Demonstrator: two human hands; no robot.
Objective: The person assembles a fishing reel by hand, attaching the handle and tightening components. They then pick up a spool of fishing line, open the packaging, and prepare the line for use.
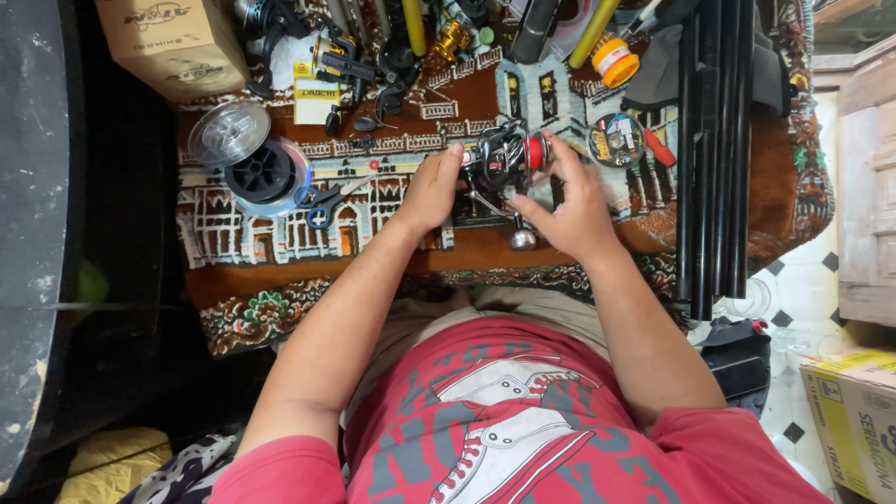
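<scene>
While gripped by both sets of fingers, left hand (431, 191) and right hand (571, 210): one black fishing reel (502, 161).

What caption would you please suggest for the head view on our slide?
Both hands, left hand and right hand, hold a black fishing reel above a patterned rug.

Both forearms reach forward and angle inward, elbows bent. The left hand (431, 191) and right hand (571, 210) sit close together, fingers curled, thumbs pointing towards each other.

Glossy black metal reel (499, 163) – woven cloth rug (392, 271) – matt cardboard box (173, 42).
</scene>
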